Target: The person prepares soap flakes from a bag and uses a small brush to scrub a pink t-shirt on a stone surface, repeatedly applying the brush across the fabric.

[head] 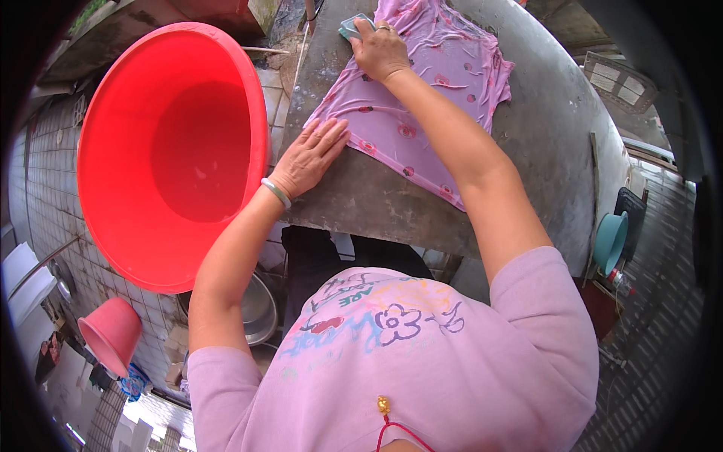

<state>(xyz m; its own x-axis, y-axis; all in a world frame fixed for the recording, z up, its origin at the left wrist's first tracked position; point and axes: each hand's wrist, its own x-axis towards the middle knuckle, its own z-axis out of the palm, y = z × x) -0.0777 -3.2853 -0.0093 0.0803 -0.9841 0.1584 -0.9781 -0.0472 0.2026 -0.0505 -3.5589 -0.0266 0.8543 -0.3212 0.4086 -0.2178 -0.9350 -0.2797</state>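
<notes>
A wet pink garment [418, 121] with a small printed pattern lies spread over a grey concrete slab [384, 212]. My left hand [309, 158] rests flat at the garment's near left corner, fingers extended, with a bangle on the wrist. At the far left part of the cloth, my right hand [381, 50] grips a pale teal scrubbing brush [351, 27]. Its underside is mostly hidden. Creases run through the fabric around the right hand, and bits of foam dot the slab to the left.
A large red plastic tub [121, 152] with a little water stands left of the slab, close to my left forearm. Behind that arm is a metal basin [258, 313]. A pink bucket [113, 333] sits at lower left, a teal basin [611, 243] at right.
</notes>
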